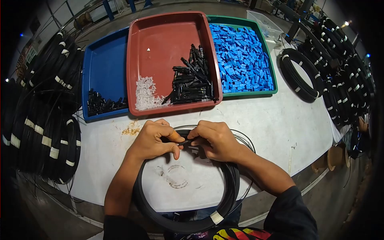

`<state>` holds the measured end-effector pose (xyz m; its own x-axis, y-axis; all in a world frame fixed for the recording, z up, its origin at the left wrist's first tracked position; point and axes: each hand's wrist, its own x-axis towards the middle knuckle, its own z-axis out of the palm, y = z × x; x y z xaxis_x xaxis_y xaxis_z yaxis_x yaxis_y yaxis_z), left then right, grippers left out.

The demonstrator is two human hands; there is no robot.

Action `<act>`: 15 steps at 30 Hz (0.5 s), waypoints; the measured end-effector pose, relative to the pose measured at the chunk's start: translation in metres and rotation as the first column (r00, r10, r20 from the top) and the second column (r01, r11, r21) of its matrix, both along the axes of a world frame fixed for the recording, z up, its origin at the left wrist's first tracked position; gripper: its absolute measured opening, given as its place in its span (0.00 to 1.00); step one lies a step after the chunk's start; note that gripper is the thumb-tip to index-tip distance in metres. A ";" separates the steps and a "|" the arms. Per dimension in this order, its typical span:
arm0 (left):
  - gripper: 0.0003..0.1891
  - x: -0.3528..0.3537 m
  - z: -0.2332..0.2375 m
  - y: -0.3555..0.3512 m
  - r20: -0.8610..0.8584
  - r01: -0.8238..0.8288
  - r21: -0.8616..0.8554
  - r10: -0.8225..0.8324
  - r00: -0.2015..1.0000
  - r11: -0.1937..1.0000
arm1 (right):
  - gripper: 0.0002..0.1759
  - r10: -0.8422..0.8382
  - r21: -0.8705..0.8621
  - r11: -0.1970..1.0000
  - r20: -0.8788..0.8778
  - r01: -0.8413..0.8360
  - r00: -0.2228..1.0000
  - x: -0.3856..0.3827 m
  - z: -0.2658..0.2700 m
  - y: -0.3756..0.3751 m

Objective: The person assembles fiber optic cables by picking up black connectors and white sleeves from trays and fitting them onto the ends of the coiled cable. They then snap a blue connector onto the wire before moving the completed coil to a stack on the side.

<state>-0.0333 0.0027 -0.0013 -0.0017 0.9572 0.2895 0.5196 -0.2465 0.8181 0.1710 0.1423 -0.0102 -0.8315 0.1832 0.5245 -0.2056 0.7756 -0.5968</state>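
Observation:
A large coil of black cable (233,188) lies at the near edge of the table, with a white tape band around its near side. Over the far side of this coil, my left hand (156,140) and my right hand (218,140) meet, fingertips almost touching. Between them they pinch a small slim black connector (185,143), with a pale bit at its left end. Both hands are closed on it, the left at one end and the right at the other. My fingers cover much of the connector, and where the cable enters it is hidden.
Behind my hands stand a blue tray (106,60) with black parts, a red tray (168,36) with black connectors and small clear pieces, and a green tray (275,80) full of blue clips. Taped cable coils (46,140) hang left; another coil (316,76) lies right.

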 end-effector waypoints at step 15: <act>0.49 -0.004 -0.003 -0.001 0.180 -0.103 0.037 0.095 0.979 0.994 | 0.08 0.061 -0.109 0.992 -0.030 -0.064 0.998 0.002 -0.002 -0.002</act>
